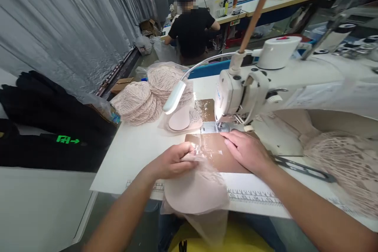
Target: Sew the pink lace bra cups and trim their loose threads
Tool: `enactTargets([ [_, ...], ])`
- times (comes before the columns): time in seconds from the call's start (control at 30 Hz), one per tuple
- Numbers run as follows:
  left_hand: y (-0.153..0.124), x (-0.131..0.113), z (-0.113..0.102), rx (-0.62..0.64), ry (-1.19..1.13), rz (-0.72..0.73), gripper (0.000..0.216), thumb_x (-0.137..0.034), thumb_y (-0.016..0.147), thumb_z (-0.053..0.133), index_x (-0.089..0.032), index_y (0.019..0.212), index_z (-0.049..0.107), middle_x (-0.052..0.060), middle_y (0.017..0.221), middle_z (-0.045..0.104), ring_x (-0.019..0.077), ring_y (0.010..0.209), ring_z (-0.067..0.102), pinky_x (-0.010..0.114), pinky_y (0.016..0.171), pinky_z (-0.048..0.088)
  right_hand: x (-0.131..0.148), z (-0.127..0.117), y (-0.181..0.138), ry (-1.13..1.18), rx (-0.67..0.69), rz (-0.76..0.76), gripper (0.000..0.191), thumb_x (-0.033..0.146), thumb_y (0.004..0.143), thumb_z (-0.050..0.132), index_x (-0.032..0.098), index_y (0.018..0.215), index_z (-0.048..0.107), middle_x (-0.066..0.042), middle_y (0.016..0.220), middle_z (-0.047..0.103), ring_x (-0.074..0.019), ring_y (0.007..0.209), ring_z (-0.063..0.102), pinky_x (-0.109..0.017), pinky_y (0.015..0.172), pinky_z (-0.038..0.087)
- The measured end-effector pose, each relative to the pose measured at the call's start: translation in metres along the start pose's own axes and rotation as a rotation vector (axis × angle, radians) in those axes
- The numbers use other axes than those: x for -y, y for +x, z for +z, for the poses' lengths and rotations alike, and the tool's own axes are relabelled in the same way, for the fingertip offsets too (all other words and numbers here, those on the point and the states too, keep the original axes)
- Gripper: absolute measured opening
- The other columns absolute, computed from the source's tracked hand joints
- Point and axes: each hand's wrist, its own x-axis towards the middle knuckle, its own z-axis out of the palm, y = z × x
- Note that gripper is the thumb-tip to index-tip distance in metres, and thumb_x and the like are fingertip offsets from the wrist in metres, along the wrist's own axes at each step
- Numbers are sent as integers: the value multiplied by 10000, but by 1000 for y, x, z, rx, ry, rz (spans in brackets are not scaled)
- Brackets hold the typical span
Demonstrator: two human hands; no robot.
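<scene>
- A pink moulded cup piece (195, 193) with sheer lace hangs over the near edge of the white table (130, 153); its lower part droops past a printed ruler strip (254, 197) stuck along that edge.
- The left hand (173, 161) rests curled on the top of the cup piece, fingers closed on the fabric where it meets the table; the grip is narrow and pinches the cloth.
- The right hand (246, 150) lies flat, palm down, fingers together and stretched towards the needle; it presses on a brown glossy panel (214, 147) and grips nothing.
- Just beyond the fingertips sits the metal needle plate (213, 127) under the head of a white sewing machine (260, 82); a small lamp (175, 97) on a bent neck hangs left of it.
- Right of the right forearm lies a dark pair of scissors (304, 168); further right, a heap of pink lace (342, 165).
- Behind the lamp lies a single cup (180, 119); past it, stacks of lace cups (149, 94), partly bagged in clear plastic.
- Far left, black cloth (44, 114) is piled beside the table; a grey curtain (67, 19) hangs behind.
- At the back, a person in a black shirt (193, 31) stands at another bench, well apart.
</scene>
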Motion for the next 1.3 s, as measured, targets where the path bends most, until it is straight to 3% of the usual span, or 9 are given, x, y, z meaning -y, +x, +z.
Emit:
enactTargets([
  [0.13, 57, 0, 21, -31, 203, 56, 76, -253, 790, 536, -188, 811, 505, -8, 745, 515, 139, 683, 476, 236, 613, 383, 1, -9, -6, 284, -108, 28, 265, 277, 909, 425, 178, 875, 668, -44, 809, 674, -156, 734, 592, -272, 667, 442],
  [0.23, 82, 10, 25, -18, 199, 50, 141, -202, 756, 535, -179, 895, 540, 11, 834, 577, 157, 761, 535, 249, 676, 424, 3, -14, -8, 316, 36, -127, 303, 276, 905, 444, 177, 689, 632, -14, 645, 592, -130, 624, 516, -254, 601, 378],
  [0.37, 91, 19, 13, 1, 147, -6, 216, -194, 731, 567, -157, 944, 568, 8, 822, 591, 147, 743, 547, 237, 655, 437, 8, -14, -6, 180, 213, -231, 258, 225, 883, 477, 175, 663, 601, 1, 643, 572, -124, 628, 471, -252, 611, 321],
  [0.57, 95, 19, 6, -101, 199, -53, 243, -207, 756, 543, -153, 991, 576, -20, 671, 538, 119, 601, 501, 210, 539, 394, 8, -9, -5, 59, 168, -201, 322, 227, 882, 469, 170, 569, 523, 15, 570, 500, -112, 564, 415, -254, 567, 278],
  [0.7, 106, 13, 18, -80, 310, 63, 196, -175, 774, 524, -164, 958, 590, -18, 667, 563, 120, 597, 516, 210, 548, 405, 7, -8, -4, -19, 72, -124, 220, 271, 889, 474, 170, 800, 648, -33, 748, 594, -150, 700, 504, -266, 625, 333],
  [0.8, 115, 11, 21, -135, 425, 122, 183, -137, 772, 517, -168, 934, 597, -12, 692, 584, 125, 618, 535, 217, 579, 427, 7, -7, -2, -130, 110, -57, 210, 268, 892, 479, 194, 979, 655, -40, 849, 610, -168, 746, 514, -285, 656, 346],
  [1.0, 99, -3, 17, -306, 589, 172, 229, -121, 835, 427, -157, 1010, 571, 75, 888, 615, 189, 794, 574, 305, 698, 474, 6, -3, -1, -188, 154, -32, 208, 243, 902, 462, 192, 909, 664, -32, 806, 594, -161, 730, 507, -295, 654, 337],
  [1.13, 83, -10, 32, -133, 729, 322, 250, -170, 892, 403, -171, 1086, 561, 101, 1040, 638, 209, 945, 602, 345, 807, 512, 5, -2, -3, -183, 153, -16, 183, 199, 876, 488, 186, 937, 659, -38, 887, 623, -176, 794, 528, -308, 701, 356],
  [1.3, 84, 3, 46, -105, 868, 324, 296, -185, 891, 415, -104, 1140, 552, 163, 1253, 560, 275, 1129, 543, 430, 919, 494, 4, -2, -4, -170, 132, 9, 251, 253, 884, 503, 212, 1104, 617, -30, 949, 642, -195, 828, 538, -323, 706, 359],
])
